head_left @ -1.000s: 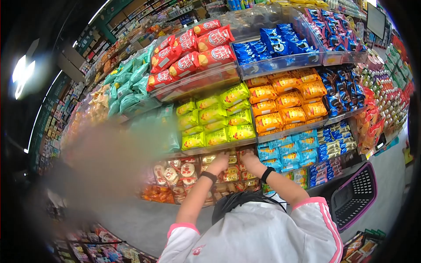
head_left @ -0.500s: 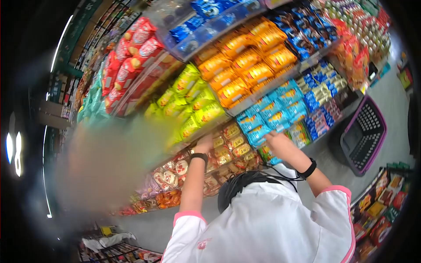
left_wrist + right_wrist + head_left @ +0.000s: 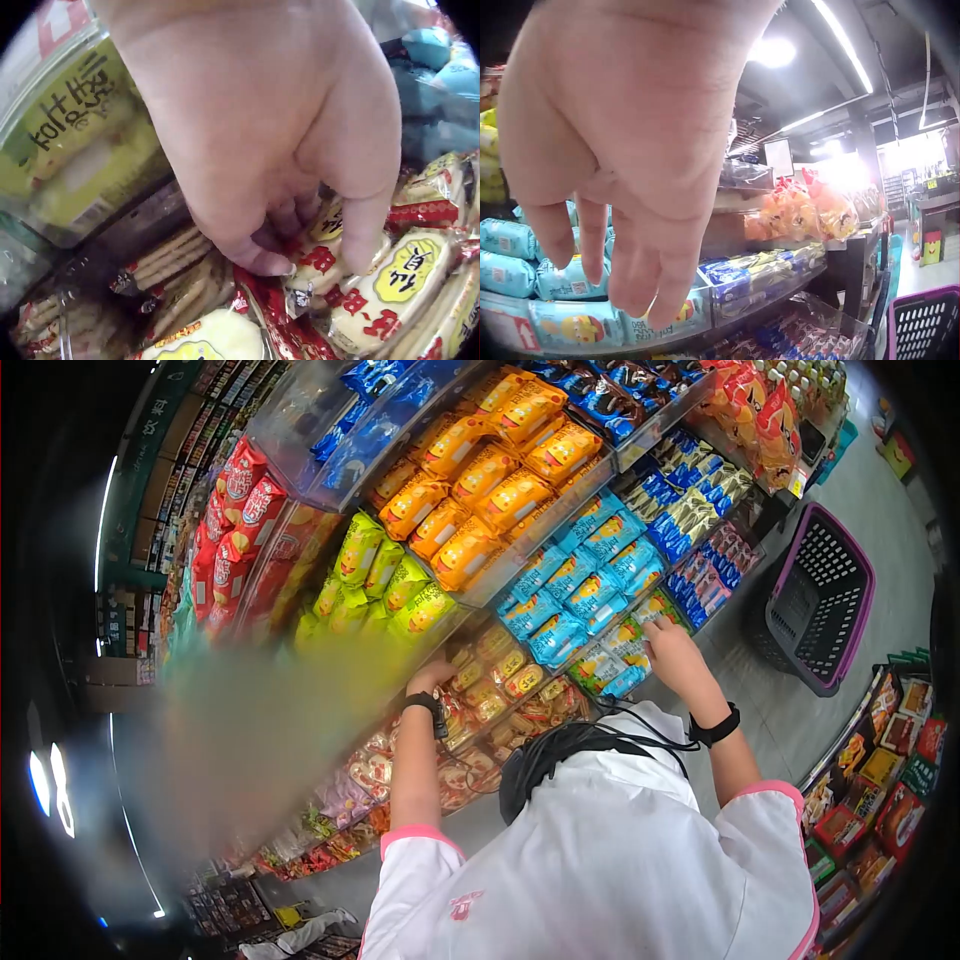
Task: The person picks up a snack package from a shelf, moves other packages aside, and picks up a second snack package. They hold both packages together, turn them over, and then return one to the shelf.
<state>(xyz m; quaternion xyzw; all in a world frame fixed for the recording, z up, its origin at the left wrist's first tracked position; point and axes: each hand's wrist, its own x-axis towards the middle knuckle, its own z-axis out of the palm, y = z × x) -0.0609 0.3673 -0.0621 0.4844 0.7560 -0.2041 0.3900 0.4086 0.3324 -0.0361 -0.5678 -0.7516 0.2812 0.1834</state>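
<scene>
My left hand (image 3: 430, 677) is down among wrapped rice crackers (image 3: 487, 700) in a low bin. In the left wrist view, its curled fingers close around a rice cracker packet (image 3: 319, 266) with red and yellow print. More such packets lie beside it, one rice cracker packet (image 3: 394, 289) right by the fingertip. My right hand (image 3: 678, 655) is near the bin of green-and-white snack packets (image 3: 600, 668), below light blue snack packs (image 3: 580, 580). Seen in the right wrist view, the right hand (image 3: 630, 150) hangs with loosely extended fingers and holds nothing.
Clear-fronted bins hold orange packs (image 3: 485, 470), yellow-green packs (image 3: 400, 590) and red packs (image 3: 230, 550) above. A dark basket with a purple rim (image 3: 860, 585) is on the grey floor (image 3: 770, 725) at right. A blur covers the head view's lower left.
The view has turned and shifted toward the right side of the display. My right hand has left the cracker bin and moved right past the light blue packs; my left hand stays among the crackers.
</scene>
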